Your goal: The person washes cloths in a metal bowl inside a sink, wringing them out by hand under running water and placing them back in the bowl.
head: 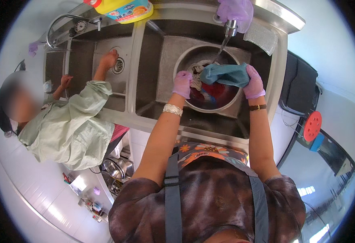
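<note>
My left hand (182,84), in a thin purple glove, is at the left rim of a round metal basin (191,51) in the sink. Its fingers are curled by a wet, whitish cloth (196,74); whether they grip it is not clear. My right hand (254,82), gloved alike, grips the right end of a blue-green ribbed cloth (230,75), which stretches over the basin towards the left. Beneath it, red cloth (215,91) with some blue lies in the basin. Water runs from the faucet (231,29) into the basin behind the blue-green cloth.
Steel walls of the sink (148,66) surround the basin. A yellow detergent bottle (132,10) stands at the back edge. A purple bag (236,12) covers part of the faucet. Bubble wrap (262,35) lies at the back right. At the left, a co-worker (71,121) reaches over the neighbouring sink.
</note>
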`<action>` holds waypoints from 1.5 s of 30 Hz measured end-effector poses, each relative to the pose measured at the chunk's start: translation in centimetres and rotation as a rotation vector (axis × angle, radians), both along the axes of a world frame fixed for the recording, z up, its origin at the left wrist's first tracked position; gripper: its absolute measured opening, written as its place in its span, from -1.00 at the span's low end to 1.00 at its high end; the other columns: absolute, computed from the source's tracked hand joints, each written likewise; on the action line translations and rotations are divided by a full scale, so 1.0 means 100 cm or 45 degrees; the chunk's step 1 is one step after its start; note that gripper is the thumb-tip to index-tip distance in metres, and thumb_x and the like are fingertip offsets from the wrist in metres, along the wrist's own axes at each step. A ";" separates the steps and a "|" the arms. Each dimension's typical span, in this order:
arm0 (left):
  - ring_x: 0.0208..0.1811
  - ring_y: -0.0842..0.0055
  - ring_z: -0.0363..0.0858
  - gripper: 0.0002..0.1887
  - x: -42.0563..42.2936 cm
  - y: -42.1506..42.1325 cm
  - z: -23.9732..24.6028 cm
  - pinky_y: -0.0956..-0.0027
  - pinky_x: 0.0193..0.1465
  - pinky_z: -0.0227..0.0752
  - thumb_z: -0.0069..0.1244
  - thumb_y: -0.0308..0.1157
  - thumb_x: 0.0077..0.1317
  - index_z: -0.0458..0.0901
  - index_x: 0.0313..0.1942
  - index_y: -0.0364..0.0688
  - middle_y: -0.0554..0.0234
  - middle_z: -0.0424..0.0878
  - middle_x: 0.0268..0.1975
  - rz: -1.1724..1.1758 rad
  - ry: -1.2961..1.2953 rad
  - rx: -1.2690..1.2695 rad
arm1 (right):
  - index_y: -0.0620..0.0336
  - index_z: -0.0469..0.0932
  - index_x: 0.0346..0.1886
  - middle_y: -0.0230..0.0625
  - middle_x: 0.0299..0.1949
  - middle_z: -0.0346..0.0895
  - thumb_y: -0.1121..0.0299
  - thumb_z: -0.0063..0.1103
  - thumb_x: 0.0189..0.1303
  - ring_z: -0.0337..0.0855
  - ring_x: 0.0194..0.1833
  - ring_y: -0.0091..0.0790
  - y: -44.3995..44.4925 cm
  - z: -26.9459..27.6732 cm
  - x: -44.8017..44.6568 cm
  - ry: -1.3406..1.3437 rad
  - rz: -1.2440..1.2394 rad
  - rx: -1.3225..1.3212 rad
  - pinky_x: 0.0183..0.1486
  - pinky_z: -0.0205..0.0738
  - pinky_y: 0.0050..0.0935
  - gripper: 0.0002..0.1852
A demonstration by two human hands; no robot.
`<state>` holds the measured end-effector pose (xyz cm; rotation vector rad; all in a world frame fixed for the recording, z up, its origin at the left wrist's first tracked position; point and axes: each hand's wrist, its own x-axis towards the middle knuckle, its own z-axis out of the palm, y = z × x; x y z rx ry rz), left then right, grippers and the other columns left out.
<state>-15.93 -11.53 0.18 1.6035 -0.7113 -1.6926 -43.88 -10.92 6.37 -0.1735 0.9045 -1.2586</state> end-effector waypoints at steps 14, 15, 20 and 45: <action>0.03 0.17 0.47 -0.68 -0.034 -0.049 -0.047 0.23 0.09 0.36 0.04 -0.25 0.14 0.56 -0.12 -0.16 0.00 0.55 -0.09 -1.242 -1.133 -0.231 | 0.29 0.46 -0.12 -0.27 -0.18 0.53 0.22 -0.10 0.32 0.53 -0.15 -0.37 0.069 0.066 0.005 0.092 0.048 0.301 -0.03 0.39 -0.41 -0.69; -0.06 0.25 0.53 -0.69 -0.029 -0.054 -0.032 0.28 0.04 0.37 0.06 -0.22 0.15 0.57 -0.15 -0.18 0.04 0.58 -0.18 -1.140 -0.952 -0.272 | 0.28 0.47 -0.15 -0.30 -0.23 0.52 0.24 -0.08 0.30 0.53 -0.18 -0.38 0.061 0.088 0.014 -0.022 0.002 0.380 -0.06 0.40 -0.43 -0.72; -0.21 0.56 0.51 -0.73 -0.024 -0.056 0.054 0.48 -0.09 0.39 -0.04 -0.24 0.29 0.52 -0.15 -0.26 0.26 0.56 -0.24 -0.671 0.052 0.015 | 0.25 0.47 -0.15 -0.33 -0.27 0.52 0.29 -0.02 0.27 0.54 -0.20 -0.41 0.061 0.076 0.004 -0.114 0.009 0.186 -0.12 0.42 -0.47 -0.77; -0.27 0.67 0.48 -0.73 0.009 -0.026 0.275 0.52 -0.10 0.33 0.08 -0.32 0.17 0.61 -0.18 -0.29 0.31 0.61 -0.28 -1.243 -0.703 -0.209 | 0.29 0.58 -0.26 -0.50 -0.38 0.50 0.30 0.19 0.17 0.41 -0.31 -0.62 0.004 0.167 0.063 0.867 0.482 -0.323 -0.18 0.32 -0.62 -0.77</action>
